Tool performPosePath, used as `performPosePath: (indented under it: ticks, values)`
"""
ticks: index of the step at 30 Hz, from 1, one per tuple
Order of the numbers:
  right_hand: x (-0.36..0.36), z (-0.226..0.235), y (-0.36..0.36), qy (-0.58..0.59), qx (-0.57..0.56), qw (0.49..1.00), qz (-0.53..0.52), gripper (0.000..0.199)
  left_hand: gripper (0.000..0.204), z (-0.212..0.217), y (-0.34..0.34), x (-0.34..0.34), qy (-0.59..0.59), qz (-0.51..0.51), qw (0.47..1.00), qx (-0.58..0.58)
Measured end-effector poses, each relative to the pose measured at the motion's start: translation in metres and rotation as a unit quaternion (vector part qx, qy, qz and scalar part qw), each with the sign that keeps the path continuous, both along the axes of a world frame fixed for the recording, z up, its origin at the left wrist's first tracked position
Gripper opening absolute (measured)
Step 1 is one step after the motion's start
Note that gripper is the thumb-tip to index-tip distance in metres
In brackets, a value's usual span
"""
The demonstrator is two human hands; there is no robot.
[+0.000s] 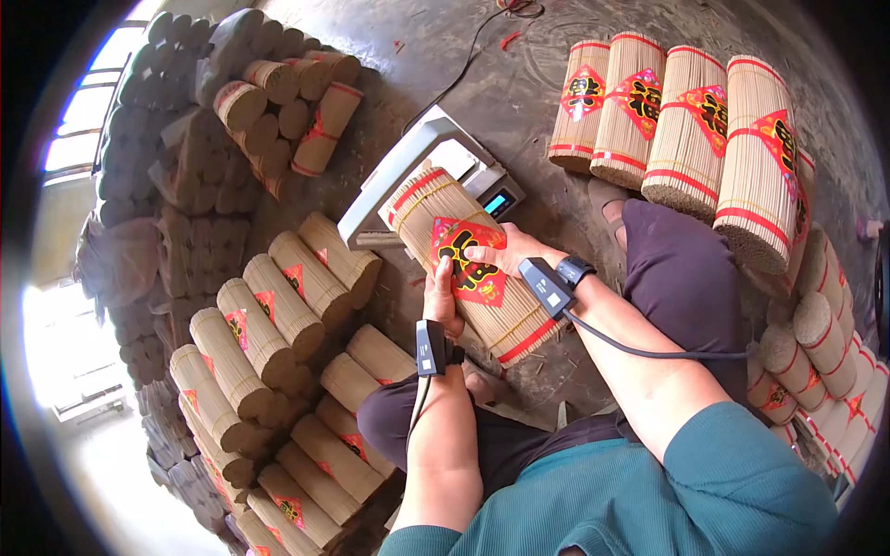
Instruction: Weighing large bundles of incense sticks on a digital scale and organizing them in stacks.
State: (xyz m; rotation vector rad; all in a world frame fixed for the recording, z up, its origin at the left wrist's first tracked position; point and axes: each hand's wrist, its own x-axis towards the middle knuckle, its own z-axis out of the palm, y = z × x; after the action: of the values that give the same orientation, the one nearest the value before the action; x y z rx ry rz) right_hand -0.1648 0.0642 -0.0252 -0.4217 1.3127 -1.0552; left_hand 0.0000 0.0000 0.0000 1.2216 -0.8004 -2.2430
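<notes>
A fat bundle (468, 269) of thin sticks, held from two sides

The left hand (443, 301) grips the bundle on its left side, and the right hand (519, 252) grips it on the right. Both thumbs press on top, on the red label (491, 236). The bundle is long and round, so holding it from both sides near the middle probably keeps it from tipping. Its top end leans over a white scale (394, 167) with a small lit screen (499, 203). I can't tell if the two touch.

Red bands go around the bundle, likely so the sticks don't fall apart. To the right, a row of bundles (629, 111) lies side by side with the labels up, maybe so they are easy to see. To the left, more bundles lie in a pile (301, 278), tucked close together, which may stop them rolling.

The floor (528, 102) is grey-brown and dusty, with a dark cord (468, 69) across it. Along the left wall, a tall dark stack (167, 139) rises beside a bright window (93, 102).
</notes>
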Motion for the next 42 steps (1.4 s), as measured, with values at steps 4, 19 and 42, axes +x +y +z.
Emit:
performPosePath:
  ticks: [4,19,42]
  values:
    - [0.008,-0.014,-0.008,-0.020,-0.028,0.999,-0.018,0.064,0.056,0.000,-0.003,0.006,-0.014,0.002,1.000,0.000]
    - [0.019,0.114,0.047,0.298,0.099,0.943,0.112,0.104,0.063,0.040,0.030,0.039,0.087,-0.052,0.991,0.083]
    - [-0.081,0.319,0.104,0.275,-0.452,0.848,-0.023,0.029,0.080,0.202,0.183,-0.010,0.367,-0.024,0.929,-0.042]
